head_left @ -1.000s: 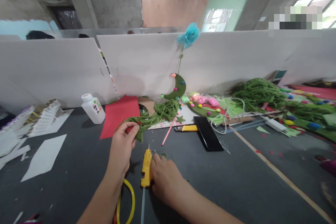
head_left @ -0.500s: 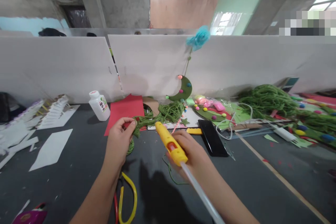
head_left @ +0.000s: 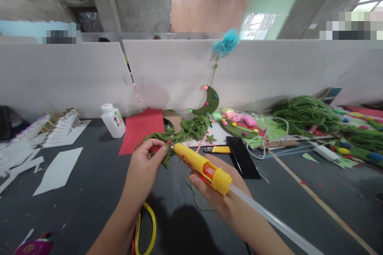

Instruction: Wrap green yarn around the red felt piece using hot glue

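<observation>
Pinched between the thumb and fingers of my left hand (head_left: pixel 148 159) is a small green felt piece (head_left: pixel 166 161), with a bit of red beside it. My right hand (head_left: pixel 221 189) grips a yellow hot glue gun (head_left: pixel 203 163); a long clear glue stick (head_left: pixel 269 215) sticks out of its back end. The gun's nozzle is at the felt piece, close to my left fingertips; whether it touches I cannot tell. Behind my left hand lie strands of green yarn (head_left: pixel 194 127). Yellow-handled scissors (head_left: pixel 154 227) lie partly under my left forearm.
A white bottle (head_left: pixel 113 121) stands by red paper (head_left: pixel 143 127). To the right are a black phone (head_left: pixel 243 157), a yellow cutter (head_left: pixel 221 150), a white cable with charger (head_left: pixel 324 152) and more green yarn (head_left: pixel 305 115). A green felt moon (head_left: pixel 211 103) leans against the white partition (head_left: pixel 173 71).
My left hand has moved right with the felt piece. The glue gun has swung flatter, its nozzle now at the felt, and my right hand has turned with it.
</observation>
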Motion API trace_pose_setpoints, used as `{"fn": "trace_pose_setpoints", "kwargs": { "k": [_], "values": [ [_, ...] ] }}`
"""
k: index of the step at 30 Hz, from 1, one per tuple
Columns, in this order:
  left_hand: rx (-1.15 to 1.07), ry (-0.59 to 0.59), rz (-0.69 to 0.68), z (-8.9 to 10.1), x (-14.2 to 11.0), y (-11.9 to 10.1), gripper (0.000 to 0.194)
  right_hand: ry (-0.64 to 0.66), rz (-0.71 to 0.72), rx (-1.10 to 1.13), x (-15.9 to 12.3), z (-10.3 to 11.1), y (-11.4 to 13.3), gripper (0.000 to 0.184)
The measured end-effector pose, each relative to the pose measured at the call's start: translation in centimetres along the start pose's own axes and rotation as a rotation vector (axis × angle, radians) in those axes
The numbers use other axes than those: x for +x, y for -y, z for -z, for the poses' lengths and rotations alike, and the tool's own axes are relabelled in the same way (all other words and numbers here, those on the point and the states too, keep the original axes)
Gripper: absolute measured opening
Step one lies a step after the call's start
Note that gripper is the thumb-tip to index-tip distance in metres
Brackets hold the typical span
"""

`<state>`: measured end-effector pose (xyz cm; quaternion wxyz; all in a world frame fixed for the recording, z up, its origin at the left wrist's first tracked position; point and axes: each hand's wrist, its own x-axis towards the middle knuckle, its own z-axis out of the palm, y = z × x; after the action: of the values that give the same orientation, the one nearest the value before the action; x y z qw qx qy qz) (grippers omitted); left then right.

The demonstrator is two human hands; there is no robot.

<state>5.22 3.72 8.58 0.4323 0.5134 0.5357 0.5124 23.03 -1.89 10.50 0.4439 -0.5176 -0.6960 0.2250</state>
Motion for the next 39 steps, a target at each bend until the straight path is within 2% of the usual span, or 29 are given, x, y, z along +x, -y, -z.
{"fn": "trace_pose_setpoints", "kwargs": {
  "k": [3,9,17,24,30,35,39],
  "values": [
    [0.017,0.007,-0.002,0.1,-0.2,-0.3,0.022,0.041,0.009,0.029,-0.1,0.1,0.0,0.015],
    [0.064,0.003,-0.016,0.2,-0.5,-0.8,0.018,-0.006,0.056,0.06,-0.7,0.0,-0.7,0.011],
    [0.128,0.006,-0.046,0.2,-0.7,-1.1,0.016,0.023,-0.021,0.173,-1.3,-0.1,-1.7,0.016],
    [0.169,0.004,-0.067,0.2,-0.8,-1.4,0.016,0.032,-0.017,0.187,-0.7,0.4,-0.8,0.012],
    [0.172,-0.004,-0.09,0.1,-0.9,-1.4,0.015,0.064,-0.04,0.213,-0.2,0.7,0.3,0.019],
    [0.168,-0.003,-0.081,0.0,-0.7,-1.4,0.015,0.088,-0.021,0.147,-0.2,0.5,0.1,0.016],
    [0.169,0.0,-0.089,0.1,-0.8,-1.5,0.014,0.055,0.015,0.134,-0.3,0.5,-0.2,0.014]
  ]
}}
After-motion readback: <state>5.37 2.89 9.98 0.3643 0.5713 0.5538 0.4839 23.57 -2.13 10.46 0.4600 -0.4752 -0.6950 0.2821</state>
